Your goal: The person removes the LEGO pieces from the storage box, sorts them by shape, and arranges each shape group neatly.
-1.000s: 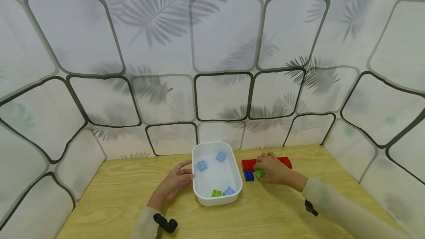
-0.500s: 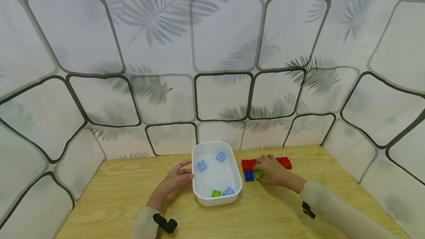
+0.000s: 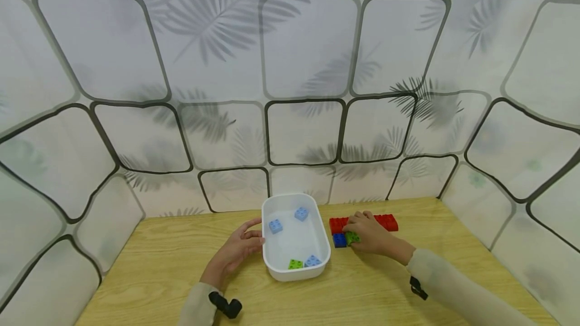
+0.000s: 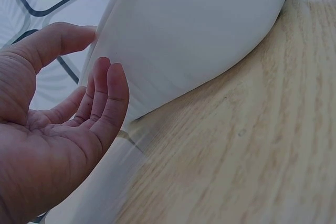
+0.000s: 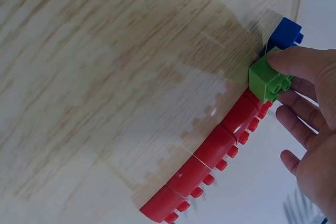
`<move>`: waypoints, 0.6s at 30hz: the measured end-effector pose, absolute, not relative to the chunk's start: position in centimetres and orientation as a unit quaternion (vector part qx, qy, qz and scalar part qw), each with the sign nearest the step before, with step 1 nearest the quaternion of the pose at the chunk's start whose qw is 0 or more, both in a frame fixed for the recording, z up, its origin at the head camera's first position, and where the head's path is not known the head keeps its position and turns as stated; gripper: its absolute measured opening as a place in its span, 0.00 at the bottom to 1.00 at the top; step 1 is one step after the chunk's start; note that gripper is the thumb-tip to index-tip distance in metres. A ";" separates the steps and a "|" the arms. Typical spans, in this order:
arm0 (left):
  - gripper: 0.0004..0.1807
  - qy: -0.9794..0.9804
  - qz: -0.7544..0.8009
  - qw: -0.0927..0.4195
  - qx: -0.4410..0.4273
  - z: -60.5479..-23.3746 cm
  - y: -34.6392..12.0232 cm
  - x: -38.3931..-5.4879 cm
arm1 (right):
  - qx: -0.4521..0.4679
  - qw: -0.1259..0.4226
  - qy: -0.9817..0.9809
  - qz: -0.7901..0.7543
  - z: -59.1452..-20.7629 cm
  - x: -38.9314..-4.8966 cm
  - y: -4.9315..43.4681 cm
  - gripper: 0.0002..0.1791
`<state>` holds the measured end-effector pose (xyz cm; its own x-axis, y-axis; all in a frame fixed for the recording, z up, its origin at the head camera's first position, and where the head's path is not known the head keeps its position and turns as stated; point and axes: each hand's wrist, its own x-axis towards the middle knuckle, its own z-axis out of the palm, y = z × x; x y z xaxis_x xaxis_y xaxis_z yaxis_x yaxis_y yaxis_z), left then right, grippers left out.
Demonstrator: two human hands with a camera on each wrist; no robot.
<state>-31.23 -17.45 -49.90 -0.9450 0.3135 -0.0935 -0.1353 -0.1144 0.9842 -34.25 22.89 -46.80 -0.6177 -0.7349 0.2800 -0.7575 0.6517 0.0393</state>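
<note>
My right hand (image 3: 372, 234) pinches a green toy brick (image 5: 264, 80) between thumb and fingers. That brick stands right beside a dark blue brick (image 3: 339, 240), in front of a row of red bricks (image 5: 206, 155). Part of the red row is hidden behind the hand in the head view. My left hand (image 3: 238, 249) is at the left side of a white plastic bin (image 3: 296, 275), its thumb tip touching the wall (image 4: 189, 30) in the left wrist view. Its fingers are loosely bent. Inside the bin lie several light blue bricks (image 3: 301, 214) and one lime green brick (image 3: 295, 264).
A wood-grain table (image 3: 149, 270) carries everything. Patterned curtain-like walls (image 3: 303, 130) rise behind it and on both sides. The bin's back end stands close to the rear wall. Each wrist wears a black strap mount (image 3: 225, 306).
My right hand has shifted slightly left with the green brick, which has come level and right up against the dark blue brick. The left hand and the bin have not moved.
</note>
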 end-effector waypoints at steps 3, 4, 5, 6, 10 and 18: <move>0.41 0.651 0.741 0.150 0.067 -49.9 -17.5 -31.2 | 0.416 0.139 -0.897 0.047 -46.9 -34.3 22.9 0.19; 0.41 0.651 0.741 0.151 0.067 -49.9 -17.5 -31.2 | 0.416 0.139 -0.897 0.048 -46.9 -34.3 22.9 0.19; 0.41 0.652 0.740 0.151 0.068 -49.9 -17.5 -31.2 | 0.416 0.139 -0.897 0.048 -47.0 -34.3 22.9 0.19; 0.41 0.653 0.739 0.151 0.069 -49.9 -17.4 -31.2 | 0.416 0.138 -0.898 0.047 -47.0 -34.3 22.9 0.18; 0.41 0.654 0.738 0.150 0.070 -49.9 -17.4 -31.2 | 0.416 0.138 -0.898 0.045 -47.0 -34.4 22.8 0.18; 0.42 0.652 0.739 0.150 0.079 -49.7 -17.5 -31.1 | 0.413 0.129 -0.900 0.042 -47.2 -34.6 22.7 0.17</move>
<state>-31.12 -17.46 -49.74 -0.9428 0.3240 -0.0782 -0.1182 -0.1056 0.9874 -34.65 22.66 -47.24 -0.6250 -0.7333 0.2677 -0.7550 0.6550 0.0316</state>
